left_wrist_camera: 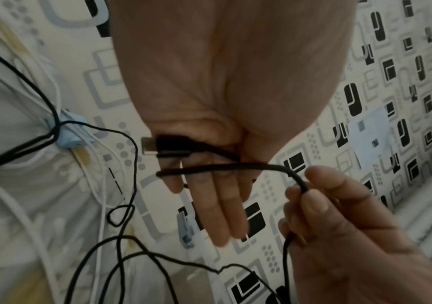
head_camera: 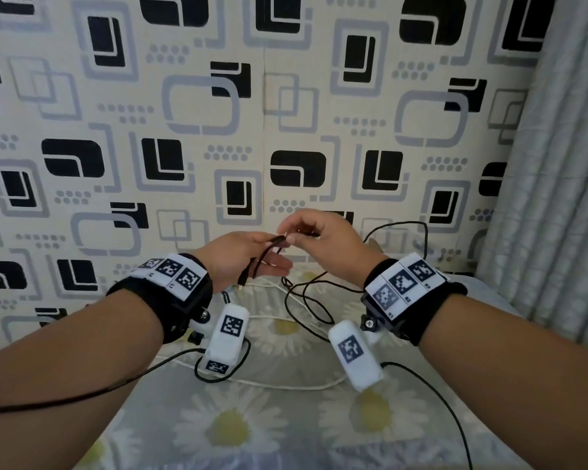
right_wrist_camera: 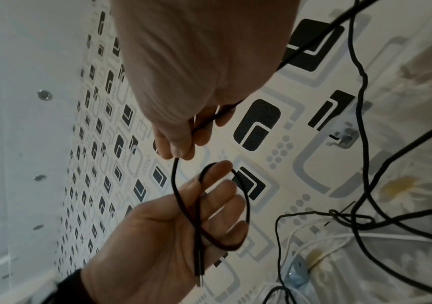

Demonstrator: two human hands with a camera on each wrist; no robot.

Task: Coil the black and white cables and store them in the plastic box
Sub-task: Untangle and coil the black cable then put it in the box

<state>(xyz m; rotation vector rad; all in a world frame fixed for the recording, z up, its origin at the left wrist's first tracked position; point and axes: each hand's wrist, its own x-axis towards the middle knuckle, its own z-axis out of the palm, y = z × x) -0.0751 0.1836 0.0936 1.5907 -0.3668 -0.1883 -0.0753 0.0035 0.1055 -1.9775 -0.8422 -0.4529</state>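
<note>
Both hands are raised over the bed. My left hand [head_camera: 252, 257] keeps its fingers straight while the thumb pins the black cable [head_camera: 306, 300] to the palm; the plug [left_wrist_camera: 157, 147] sticks out past the palm edge. One turn of the black cable [right_wrist_camera: 247, 205] loops round those fingers. Just to the right, my right hand [head_camera: 296, 234] pinches the same cable [left_wrist_camera: 300, 181] between thumb and fingertips [right_wrist_camera: 179, 151]. The rest of it trails in loose tangles down onto the bed. The white cable [head_camera: 286, 388] lies slack on the sheet below. No plastic box is in any view.
A daisy-print sheet [head_camera: 238, 432] covers the bed, which ends at a patterned wall [head_camera: 286, 113]. A grey curtain [head_camera: 557, 164] hangs at the right. A small pale-blue object [left_wrist_camera: 68, 133] lies among the cables. The wrist cameras' own black leads [head_camera: 431, 391] run across the sheet.
</note>
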